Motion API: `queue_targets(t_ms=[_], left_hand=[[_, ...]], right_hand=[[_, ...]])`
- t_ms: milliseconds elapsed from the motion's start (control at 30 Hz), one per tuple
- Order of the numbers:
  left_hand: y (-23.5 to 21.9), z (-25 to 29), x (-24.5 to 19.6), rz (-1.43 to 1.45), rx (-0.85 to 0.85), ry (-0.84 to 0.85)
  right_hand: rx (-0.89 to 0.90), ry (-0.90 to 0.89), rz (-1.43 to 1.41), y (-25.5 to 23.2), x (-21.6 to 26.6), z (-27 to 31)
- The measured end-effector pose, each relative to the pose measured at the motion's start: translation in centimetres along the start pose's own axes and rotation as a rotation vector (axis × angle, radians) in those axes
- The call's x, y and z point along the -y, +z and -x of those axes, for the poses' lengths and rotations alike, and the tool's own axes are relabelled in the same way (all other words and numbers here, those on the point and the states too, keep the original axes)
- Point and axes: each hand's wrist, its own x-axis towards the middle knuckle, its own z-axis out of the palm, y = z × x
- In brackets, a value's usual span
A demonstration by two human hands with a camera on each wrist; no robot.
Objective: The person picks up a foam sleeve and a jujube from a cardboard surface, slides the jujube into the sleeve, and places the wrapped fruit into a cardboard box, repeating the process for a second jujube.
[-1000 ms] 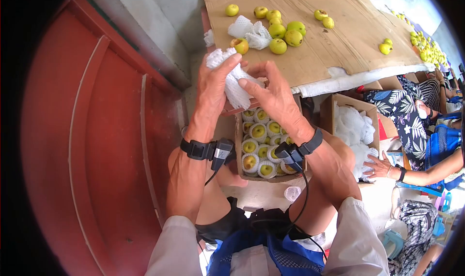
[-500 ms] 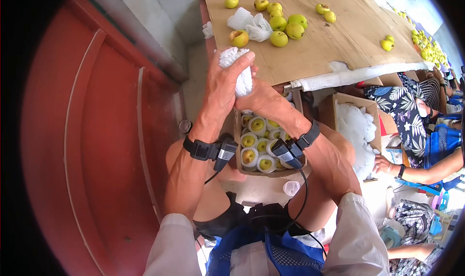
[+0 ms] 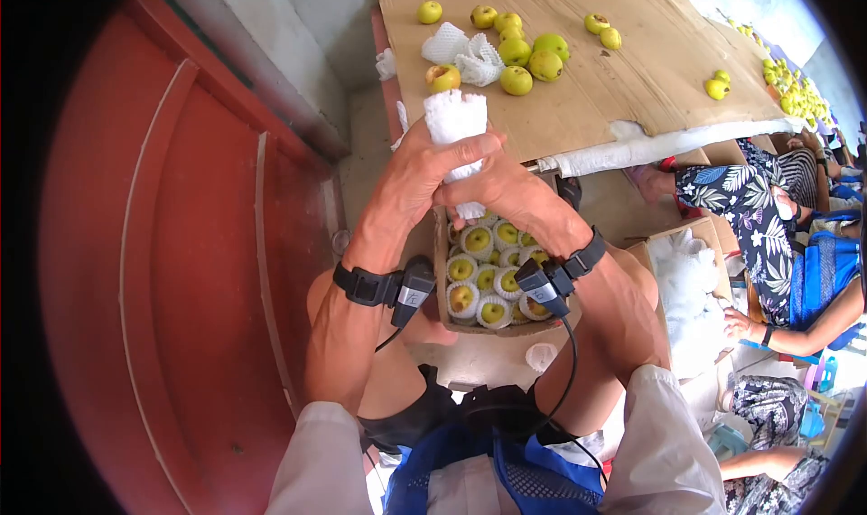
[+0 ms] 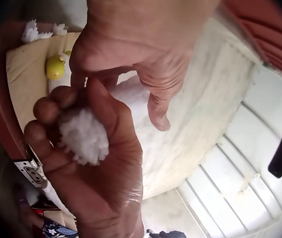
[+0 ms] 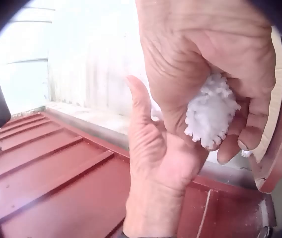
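In the head view a bundle of white foam fruit-netting [image 3: 456, 117] stands upright between both hands, just past the carton of fruit. My left hand [image 3: 411, 173] grips it from the left, the thumb laid across its front. From the right, my right hand [image 3: 497, 188] wraps round its lower part, the thumb crossing below the left one. The right wrist view shows the frilled end of the netting [image 5: 211, 111] poking out of the curled right hand. Whether a fruit sits inside the netting I cannot tell.
Below the hands, a carton [image 3: 492, 330] holds green-yellow fruit in foam nets. Loose fruit [image 3: 516, 52] and more foam nets [image 3: 479, 60] lie on the cardboard-covered table [image 3: 596, 90]. A box of white netting [image 3: 691, 289] and another person's hand [image 3: 745, 327] are at right; a red door [image 3: 163, 244] at left.
The hands first held the netting loosely at a slant with the right fingers apart. They then closed round it, and now it stands upright with more showing above the thumbs.
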Motion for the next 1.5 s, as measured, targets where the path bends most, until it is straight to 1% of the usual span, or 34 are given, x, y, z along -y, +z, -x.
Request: queue_targets(t_ms=[67, 133, 200, 267, 300, 333, 367, 400, 433, 467, 500, 533, 567, 600, 633, 667, 700, 733, 767, 800, 833, 900, 967, 1033, 1067, 1133, 1167, 1233, 1267, 1333, 1367, 1433, 1467, 1500], left_hand=[[-0.2, 0.3, -0.1, -0.033, 0.005, -0.018], [0.0, 0.4, 0.1, -0.062, 0.007, -0.035], [0.3, 0.5, 0.2, -0.067, -0.059, 0.007], [0.2, 0.5, 0.2, -0.04, -0.073, -0.031], [0.3, 0.5, 0.0, -0.015, -0.087, -0.068], [0.5, 0.7, -0.2, -0.011, -0.089, -0.068], [1.0, 0.8, -0.5, -0.134, -0.162, -0.007], [1.4, 0.9, -0.7, -0.258, -0.235, 0.053], [1.5, 0.8, -0.4, -0.255, -0.236, 0.056], [1.5, 0.7, 0.1, -0.406, -0.275, 0.169], [1.6, 0.7, 0.3, -0.557, -0.313, 0.283], [1.8, 0.7, 0.5, -0.554, -0.316, 0.283], [2.0, 0.8, 0.6, -0.522, -0.316, 0.339], [2.1, 0.9, 0.6, -0.49, -0.316, 0.394], [2.0, 0.9, 0.6, -0.488, -0.319, 0.394], [1.9, 0.8, 0.6, -0.329, -0.285, 0.404], [1.8, 0.8, 0.6, -0.172, -0.25, 0.413], [1.7, 0.9, 0.4, -0.17, -0.252, 0.413], [1.7, 1.2, -0.1, -0.108, -0.238, 0.365], [1.6, 1.3, -0.3, -0.045, -0.224, 0.316], [1.4, 1.3, -0.3, -0.042, -0.224, 0.315], [1.0, 1.1, -0.4, 0.095, -0.215, 0.356], [1.1, 1.4, -0.8, 0.109, -0.198, 0.352], [0.9, 1.6, -1.2, 0.274, -0.175, 0.325], [0.6, 1.7, -1.3, 0.275, -0.177, 0.324], [-0.1, 1.8, -1.4, 0.426, -0.088, 0.276], [-0.2, 1.6, -1.2, 0.428, -0.091, 0.276], [-0.3, 1.1, -0.7, 0.34, -0.169, 0.34], [-0.4, 1.0, -0.7, 0.341, -0.167, 0.343], [-0.5, 0.7, -0.9, 0.243, -0.377, 0.268], [-0.8, 0.6, -1.2, 0.244, -0.378, 0.271], [-1.9, 0.4, -2.1, 0.295, -0.511, 0.275], [-2.5, 0.3, -2.2, 0.339, -0.543, 0.3], [-3.0, 0.3, -2.3, 0.343, -0.542, 0.303]], right_hand=[[-0.003, 0.004, 0.039, -0.1, -0.4, 0.1], [0.024, 0.089, 0.026, -0.3, -0.6, 0.1], [0.038, 0.09, 0.035, -0.2, -0.3, 0.3], [0.054, 0.091, 0.042, -0.2, -0.4, 0.2], [0.062, 0.138, 0.043, -0.5, -0.9, -0.1], [0.071, 0.186, 0.045, -0.6, -1.4, -0.3], [0.073, 0.188, 0.048, -0.7, -1.9, -0.7], [0.073, 0.163, 0.113, -0.4, -2.1, -1.0], [0.075, 0.137, 0.179, -0.2, -2.2, -1.2], [0.077, 0.139, 0.181, 0.0, -2.5, -1.2], [-0.02, 0.08, 0.261, 0.6, -2.3, -1.0], [-0.117, 0.021, 0.34, 1.0, -2.2, -1.0], [-0.114, 0.022, 0.342, 0.8, -3.3, -1.7], [-0.202, -0.412, 0.588, 0.2, -5.0, -2.8], [-0.286, -0.854, 0.822, 0.4, -5.3, -3.3], [-0.282, -0.852, 0.823, 0.3, -5.6, -2.9], [-0.252, -0.49, 0.608, 0.9, -4.8, -2.0], [-0.217, -0.133, 0.387, 1.3, -4.3, -1.4], [-0.216, -0.132, 0.388, 1.6, -4.3, -1.3], [-0.287, -0.282, 0.598, 1.9, -4.3, -1.3], [-0.356, -0.433, 0.808, 2.1, -4.3, -1.3], [-0.367, -0.407, 0.834, 2.4, -4.4, -1.4], [-0.376, -0.382, 0.858, 2.6, -4.4, -1.3], [-0.378, -0.484, 1.019, 2.8, -3.7, -1.0], [-0.376, -0.483, 1.019, 3.0, -3.5, -0.9], [-0.369, -0.525, 0.983, 3.2, -3.2, -0.8], [-0.365, -0.523, 0.984, 3.2, -3.6, -1.0], [-0.352, -0.453, 0.915, 3.4, -4.4, -1.7], [-0.352, -0.455, 0.917, 3.4, -4.7, -1.9], [-0.213, -0.2, 0.573, 3.8, -4.1, -2.0], [-0.21, -0.201, 0.575, 3.7, -3.5, -1.9], [-0.022, -0.15, 0.612, 2.5, -1.8, -1.4], [0.079, -0.127, 0.592, 1.2, -1.9, -1.8], [0.079, -0.127, 0.597, 0.1, -1.6, -1.9]])
